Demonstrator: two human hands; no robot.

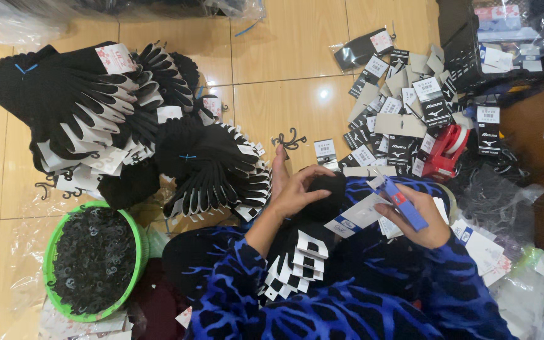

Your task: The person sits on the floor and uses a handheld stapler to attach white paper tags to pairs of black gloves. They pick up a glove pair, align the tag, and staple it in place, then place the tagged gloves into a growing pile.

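Note:
My left hand (294, 187) grips a black sock (327, 192) on my lap, fingers curled over its top. My right hand (418, 217) holds a blue tagging gun (401, 200) pointed toward the sock, with a white and black paper label (355, 217) between the gun and the sock. A stack of tagged black socks (297, 259) lies on my lap below my left hand. My sleeves are blue with a black pattern.
Large heaps of tagged black socks (105, 107) fill the floor at left. A green bowl (138, 249) of small black plastic hooks sits lower left. Loose labels (404, 94) and a red tape dispenser (445, 151) lie at right, a black crate (467, 56) top right.

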